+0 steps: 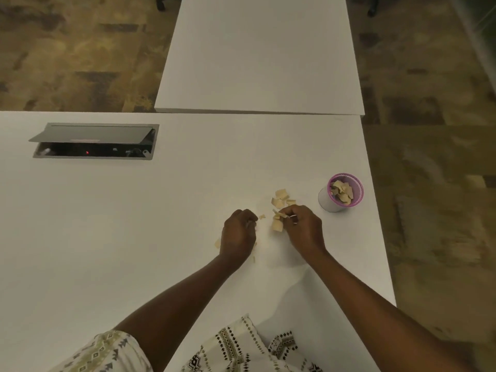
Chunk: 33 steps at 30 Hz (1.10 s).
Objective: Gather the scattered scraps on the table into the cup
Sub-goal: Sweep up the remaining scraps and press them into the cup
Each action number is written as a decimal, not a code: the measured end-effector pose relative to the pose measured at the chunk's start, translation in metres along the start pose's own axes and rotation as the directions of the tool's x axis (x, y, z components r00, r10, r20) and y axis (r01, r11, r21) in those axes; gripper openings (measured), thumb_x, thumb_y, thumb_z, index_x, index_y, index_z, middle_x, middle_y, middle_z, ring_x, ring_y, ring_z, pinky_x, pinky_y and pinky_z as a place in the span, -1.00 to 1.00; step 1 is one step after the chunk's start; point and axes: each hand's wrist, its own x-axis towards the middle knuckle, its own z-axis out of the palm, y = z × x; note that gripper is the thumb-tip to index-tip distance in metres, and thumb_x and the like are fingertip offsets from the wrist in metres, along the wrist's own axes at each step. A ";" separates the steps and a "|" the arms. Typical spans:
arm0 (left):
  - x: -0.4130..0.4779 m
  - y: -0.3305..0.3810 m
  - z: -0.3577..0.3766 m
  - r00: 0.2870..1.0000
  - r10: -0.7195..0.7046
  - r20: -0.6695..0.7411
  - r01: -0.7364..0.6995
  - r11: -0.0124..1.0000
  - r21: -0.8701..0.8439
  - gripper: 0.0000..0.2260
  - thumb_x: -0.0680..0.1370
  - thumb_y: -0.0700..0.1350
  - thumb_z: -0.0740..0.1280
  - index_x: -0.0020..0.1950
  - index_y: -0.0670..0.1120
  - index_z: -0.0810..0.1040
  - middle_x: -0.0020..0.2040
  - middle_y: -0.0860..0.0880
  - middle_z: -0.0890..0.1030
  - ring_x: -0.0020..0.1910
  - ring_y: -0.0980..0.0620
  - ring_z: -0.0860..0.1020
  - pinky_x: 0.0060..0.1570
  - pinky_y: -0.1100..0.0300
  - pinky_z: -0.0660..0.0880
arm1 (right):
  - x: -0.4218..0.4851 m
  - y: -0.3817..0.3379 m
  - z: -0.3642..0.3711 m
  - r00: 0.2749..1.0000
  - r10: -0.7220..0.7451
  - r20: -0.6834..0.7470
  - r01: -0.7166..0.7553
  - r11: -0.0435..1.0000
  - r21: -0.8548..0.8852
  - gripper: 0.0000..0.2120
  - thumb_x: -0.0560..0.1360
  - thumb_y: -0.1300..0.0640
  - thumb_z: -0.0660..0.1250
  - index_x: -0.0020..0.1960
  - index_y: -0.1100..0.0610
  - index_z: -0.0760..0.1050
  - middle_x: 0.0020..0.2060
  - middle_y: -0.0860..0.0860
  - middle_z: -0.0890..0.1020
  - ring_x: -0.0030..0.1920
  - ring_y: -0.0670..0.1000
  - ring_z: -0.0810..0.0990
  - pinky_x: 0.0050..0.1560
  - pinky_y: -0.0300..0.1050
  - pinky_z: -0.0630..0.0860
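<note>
Pale yellow paper scraps point(280, 197) lie in a loose cluster on the white table point(134, 224). A white cup with a pink rim point(345, 191) stands to their right near the table's edge and holds several scraps. My right hand point(303, 226) rests just below the cluster with its fingertips pinched on a few scraps point(279, 214). My left hand point(239, 233) is curled closed on the table to the left; a small scrap point(262, 216) lies by its knuckles and another point(217, 243) peeks out at its left side. What is inside that fist is hidden.
An open cable box point(94, 142) with a raised grey lid is set into the table at the far left. A second white table point(260, 57) butts against the far edge. The table's right edge runs just past the cup, with patterned carpet beyond.
</note>
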 end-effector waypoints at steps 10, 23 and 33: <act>0.053 0.140 0.059 0.993 0.106 0.045 -0.096 0.977 -0.189 -0.84 0.50 -0.30 0.29 -0.05 -0.14 0.64 -0.06 -0.06 0.66 -0.09 0.01 0.57 -0.10 0.19 0.46 | 0.055 0.029 -0.107 0.944 -0.024 -0.330 -0.024 0.990 -0.142 -0.81 0.49 0.32 0.30 -0.01 0.13 0.64 -0.01 0.04 0.61 -0.06 0.04 0.56 -0.05 -0.26 0.42; 0.085 0.185 0.102 0.951 0.167 0.260 -0.150 0.985 -0.084 -0.85 0.49 -0.21 0.34 -0.01 -0.10 0.68 -0.05 -0.06 0.71 -0.07 -0.04 0.63 -0.09 0.16 0.54 | 0.075 0.055 -0.133 0.991 -0.080 -0.107 0.049 0.962 -0.269 -0.68 0.47 0.29 0.29 0.17 0.12 0.62 0.08 0.11 0.65 0.02 0.12 0.62 0.01 -0.09 0.54; 0.083 0.189 0.094 0.941 0.176 0.290 -0.164 0.984 -0.066 -0.72 0.57 -0.22 0.18 0.15 -0.05 0.63 0.09 -0.08 0.70 0.03 -0.09 0.63 0.04 0.09 0.56 | 0.064 0.051 -0.143 0.961 -0.146 -0.235 0.077 0.957 -0.278 -0.78 0.47 0.32 0.27 0.02 0.15 0.64 0.01 0.08 0.65 -0.09 0.12 0.62 -0.12 -0.09 0.55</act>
